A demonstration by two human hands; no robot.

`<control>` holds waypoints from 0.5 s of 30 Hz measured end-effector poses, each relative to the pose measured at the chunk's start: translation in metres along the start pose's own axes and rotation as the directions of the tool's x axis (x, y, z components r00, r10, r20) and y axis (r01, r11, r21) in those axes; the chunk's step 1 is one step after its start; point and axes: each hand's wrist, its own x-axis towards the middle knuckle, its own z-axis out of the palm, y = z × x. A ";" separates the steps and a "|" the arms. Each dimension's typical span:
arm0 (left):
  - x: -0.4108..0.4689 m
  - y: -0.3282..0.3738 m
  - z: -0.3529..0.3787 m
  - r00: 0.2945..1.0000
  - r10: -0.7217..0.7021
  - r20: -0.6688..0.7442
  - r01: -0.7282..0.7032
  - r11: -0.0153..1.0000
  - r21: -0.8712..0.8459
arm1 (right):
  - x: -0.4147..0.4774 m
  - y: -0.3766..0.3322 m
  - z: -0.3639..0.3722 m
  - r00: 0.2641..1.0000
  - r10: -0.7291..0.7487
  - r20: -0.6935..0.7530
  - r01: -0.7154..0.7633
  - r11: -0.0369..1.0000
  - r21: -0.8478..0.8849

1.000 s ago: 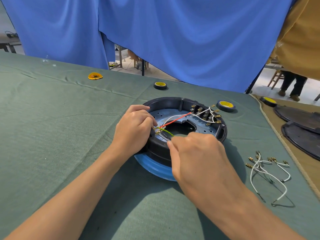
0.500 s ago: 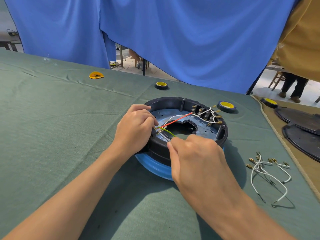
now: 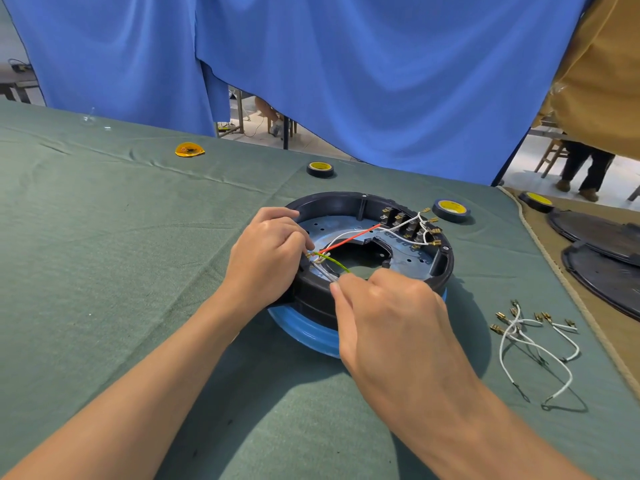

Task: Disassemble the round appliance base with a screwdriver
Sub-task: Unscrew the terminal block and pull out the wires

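Closest to me is the right hand (image 3: 391,323), thumb and fingertip pinching a couple of pale wires (image 3: 325,271) right at the 6 o'clock rim of the round appliance base (image 3: 346,201). The left hand (image 3: 266,258) is clamped over the rim at about 9 o'clock, fingers curled in where the wires meet. I can't tell from here if it's got a terminal too. The hands are near each other, not touching.

The base sits open side up on the green tabletop (image 3: 104,271), dead centre in my view. A green-yellow wire (image 3: 336,264) and a red wire (image 3: 349,237) leave that same spot, and the red one runs to the terminal block (image 3: 407,226) at 2 o'clock. Loose white wires (image 3: 530,341) lie well apart at 4 o'clock of the base. Farther out there's a tape roll (image 3: 451,210) near the 2 o'clock rim and a second tape roll (image 3: 320,169) around 11, with the blue curtain (image 3: 346,81) behind.
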 end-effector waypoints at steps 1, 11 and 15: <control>0.000 0.000 0.000 1.000 0.000 0.000 0.000 1.000 0.000 | 0.000 0.000 0.000 1.000 -0.006 -0.005 0.006 1.000 0.012; 0.000 -0.001 0.000 1.000 0.010 -0.007 -0.010 1.000 0.002 | 0.008 -0.005 -0.005 0.990 0.012 0.140 -0.001 0.997 -0.077; 0.000 0.000 0.001 1.000 0.011 0.001 -0.011 1.000 0.007 | 0.008 -0.012 -0.006 0.993 0.034 0.112 -0.022 0.994 -0.106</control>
